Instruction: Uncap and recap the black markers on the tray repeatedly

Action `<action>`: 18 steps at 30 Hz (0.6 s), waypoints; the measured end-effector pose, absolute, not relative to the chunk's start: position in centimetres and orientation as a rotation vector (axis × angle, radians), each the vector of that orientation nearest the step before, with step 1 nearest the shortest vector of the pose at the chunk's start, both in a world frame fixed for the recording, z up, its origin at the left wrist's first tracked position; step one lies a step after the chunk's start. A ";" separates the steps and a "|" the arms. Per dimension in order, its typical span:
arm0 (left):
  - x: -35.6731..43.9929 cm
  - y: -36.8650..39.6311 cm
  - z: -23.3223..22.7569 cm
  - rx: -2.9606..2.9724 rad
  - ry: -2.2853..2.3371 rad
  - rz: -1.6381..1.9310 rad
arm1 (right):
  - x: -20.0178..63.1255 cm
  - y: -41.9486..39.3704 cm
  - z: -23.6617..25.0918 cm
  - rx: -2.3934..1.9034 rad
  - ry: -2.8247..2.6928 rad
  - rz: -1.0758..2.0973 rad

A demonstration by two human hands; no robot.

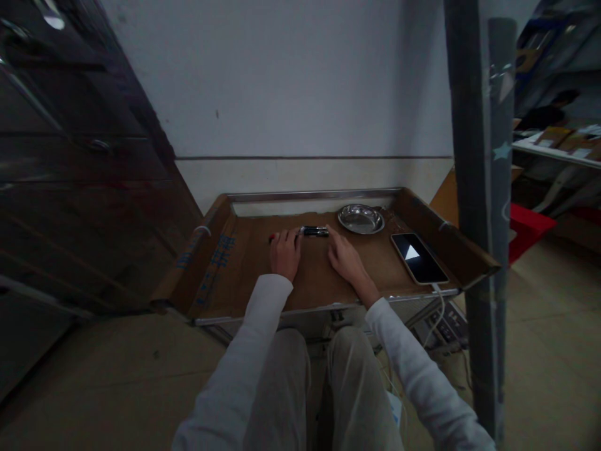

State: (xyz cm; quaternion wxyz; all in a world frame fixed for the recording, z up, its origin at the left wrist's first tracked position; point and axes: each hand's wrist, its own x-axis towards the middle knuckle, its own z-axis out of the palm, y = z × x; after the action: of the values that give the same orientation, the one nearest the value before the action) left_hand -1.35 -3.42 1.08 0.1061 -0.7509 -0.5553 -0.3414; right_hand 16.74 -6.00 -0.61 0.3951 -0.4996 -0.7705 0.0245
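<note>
Dark tool point(315, 232) between both hands' fingers point(295, 237) (touching), on tray point(244, 257)

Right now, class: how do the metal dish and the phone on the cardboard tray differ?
The metal dish is round and shiny; the phone is a flat rectangle with a lit screen. The phone has a white cable plugged in; the dish has none. The dish sits farther back. Both rest on the cardboard tray.

small dark object point(314, 231) between the hands too blurred to identify.

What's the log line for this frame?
left hand: resting near dark tool | right hand: flat on cardboard | steel dish, phone: untouched
</note>
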 end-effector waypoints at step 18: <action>-1.7 -2.9 -0.4 -2.069 -1.919 -0.963 | 17.0 -3.7 -0.8 -1.579 -2.061 -0.171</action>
State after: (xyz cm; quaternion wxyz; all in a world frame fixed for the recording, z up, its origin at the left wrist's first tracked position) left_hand -1.68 -2.93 -0.45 0.0798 -0.6917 -0.6416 -0.3218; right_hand 16.96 -3.72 -0.75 0.2666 -0.5848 -0.7635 -0.0632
